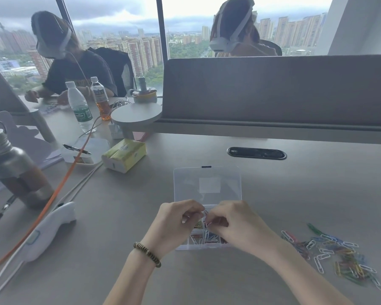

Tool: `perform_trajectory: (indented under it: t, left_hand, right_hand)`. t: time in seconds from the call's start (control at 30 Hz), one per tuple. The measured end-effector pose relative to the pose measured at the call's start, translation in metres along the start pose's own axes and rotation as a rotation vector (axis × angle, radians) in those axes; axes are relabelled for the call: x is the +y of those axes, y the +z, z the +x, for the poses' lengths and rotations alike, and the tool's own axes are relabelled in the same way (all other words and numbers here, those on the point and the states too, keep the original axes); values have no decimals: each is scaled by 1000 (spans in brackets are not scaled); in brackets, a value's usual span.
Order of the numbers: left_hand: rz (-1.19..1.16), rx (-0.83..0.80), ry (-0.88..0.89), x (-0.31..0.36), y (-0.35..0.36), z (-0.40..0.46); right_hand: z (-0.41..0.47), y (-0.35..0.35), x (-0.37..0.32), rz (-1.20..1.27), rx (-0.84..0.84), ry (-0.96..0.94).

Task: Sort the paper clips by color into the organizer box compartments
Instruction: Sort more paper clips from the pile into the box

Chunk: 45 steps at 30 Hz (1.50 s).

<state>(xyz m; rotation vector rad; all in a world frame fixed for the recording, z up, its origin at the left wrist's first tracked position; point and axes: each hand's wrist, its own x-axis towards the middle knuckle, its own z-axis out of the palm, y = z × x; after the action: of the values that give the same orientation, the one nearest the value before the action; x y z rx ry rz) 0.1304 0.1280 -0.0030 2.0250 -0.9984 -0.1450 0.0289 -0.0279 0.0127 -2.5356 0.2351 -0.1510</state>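
Looking down at a grey desk (273,194), we find both hands meeting just below the centre of the frame, over a clear plastic organizer box (207,244) whose lid (207,183) lies open flat behind it. Our left hand (176,221), with a beaded bracelet (147,253) on the wrist, and our right hand (235,221) each have fingers curled in, pinching a pinkish paper clip (206,217) between them right above the box. Sorted clips (204,237) lie in the near compartments, though the hands hide most of them. A loose pile of coloured paper clips (337,253) sits on the desk at the lower right, well apart from the box.

At the left of the frame stand a metal flask (15,168), a white handheld device (51,227), and an orange cable (53,194) running diagonally. A yellow tissue pack (124,155) and a pen (76,149) lie further back, with two plastic bottles (79,106) behind them.

A grey divider panel (273,91) crosses the upper right. Beyond it, tall windows (119,29) show a cloudy sky over high-rise blocks. Two other people (75,62) wearing head straps sit in the upper part of the frame.
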Motion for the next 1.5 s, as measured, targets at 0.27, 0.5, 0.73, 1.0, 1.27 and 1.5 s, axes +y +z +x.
perform_trajectory:
  t: [0.27,0.5,0.73,1.0,1.27,1.5]
  left_hand:
    - [127,43,78,-4,-3,1]
    - [165,34,96,-7,-1,1]
    - [173,-21,134,-9,-2,0]
    - [384,-135,233,-12,5,-4]
    - [411,-125,262,-11,9,-5]
    - [418,-64,305,0,12,-4]
  right_hand:
    - [0,8,4,-120,-18,-65]
    - [0,5,6,49,24,-22]
    - [0,5,9,-29,-4,-11]
    - [-3,4,7,-99,13,12]
    - [-10,-26,15,-80,25,13]
    - [-43,-55,44,-146,-17,135]
